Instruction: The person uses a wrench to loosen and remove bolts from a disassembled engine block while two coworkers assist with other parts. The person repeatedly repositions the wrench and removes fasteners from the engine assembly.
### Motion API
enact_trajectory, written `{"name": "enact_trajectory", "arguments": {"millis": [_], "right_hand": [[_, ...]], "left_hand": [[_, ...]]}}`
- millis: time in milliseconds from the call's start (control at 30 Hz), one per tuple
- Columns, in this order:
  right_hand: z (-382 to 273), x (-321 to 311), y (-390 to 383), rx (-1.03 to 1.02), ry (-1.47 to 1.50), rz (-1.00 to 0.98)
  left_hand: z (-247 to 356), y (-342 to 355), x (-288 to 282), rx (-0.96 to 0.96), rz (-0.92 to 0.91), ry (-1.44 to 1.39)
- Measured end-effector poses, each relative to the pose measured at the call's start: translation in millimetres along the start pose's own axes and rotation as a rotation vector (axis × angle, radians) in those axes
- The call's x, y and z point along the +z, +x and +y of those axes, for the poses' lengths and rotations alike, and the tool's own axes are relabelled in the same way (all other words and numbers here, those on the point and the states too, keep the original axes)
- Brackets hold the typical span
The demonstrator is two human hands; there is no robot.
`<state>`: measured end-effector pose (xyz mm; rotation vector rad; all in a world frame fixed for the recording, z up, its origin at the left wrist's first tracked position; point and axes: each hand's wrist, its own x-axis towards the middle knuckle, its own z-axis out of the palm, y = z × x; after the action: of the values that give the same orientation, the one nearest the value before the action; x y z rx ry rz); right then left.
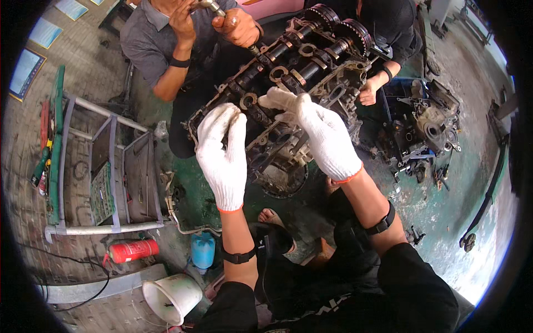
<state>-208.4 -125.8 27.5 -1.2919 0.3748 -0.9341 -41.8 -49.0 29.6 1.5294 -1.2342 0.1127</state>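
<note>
My left hand (221, 147), in a white knit glove, hovers at the near left edge of a dark, oily engine (297, 72) with camshaft lobes and toothed wheels. Its fingers are curled together; whatever they may hold is too small to make out. My right hand (316, 130), gloved alike, is over the middle of the engine, its fingers apart and reaching leftward near a ring-shaped cap (278, 72). I see nothing held in it. Both hands partly hide the engine below them.
One co-worker (152, 50) grips a metal tool over the engine; another (388, 28) rests a hand at its right. Removed engine parts (430, 125) lie right. A metal cart frame (83, 227), red extinguisher (133, 251), blue jug (202, 250) and white bucket (172, 299) stand left.
</note>
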Motion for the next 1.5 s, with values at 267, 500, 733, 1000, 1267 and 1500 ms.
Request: {"name": "enact_trajectory", "arguments": {"millis": [267, 500, 733, 1000, 1267, 1500], "right_hand": [[-4.9, 9.2, 0.7, -0.049, 0.213, 0.057], [-0.6, 20.7, -22.2, -0.144, 0.227, 0.004], [-15.4, 22.0, -113.7, 0.102, -0.099, -0.035], [7.2, 23.4, -191.7, 0.378, 0.225, 0.088], [0.7, -1.9, -203.6, 0.234, 0.304, 0.253], [-6.5, 3.5, -201.3, 0.189, 0.128, 0.235]], "left_hand": [[46.7, -10.8, -26.7, -0.562, -0.404, -0.143], [48.2, -80.7, -62.4, -0.764, -0.281, -0.689], [52.0, -144.5, -84.5, -0.770, 0.086, -0.903], [82.2, -142.2, -87.8, -0.655, -0.067, -0.581], [83.3, -166.8, -78.3, -0.706, -0.175, -0.599], [63.8, -203.1, -69.8, -0.933, -0.188, -0.831]]}}
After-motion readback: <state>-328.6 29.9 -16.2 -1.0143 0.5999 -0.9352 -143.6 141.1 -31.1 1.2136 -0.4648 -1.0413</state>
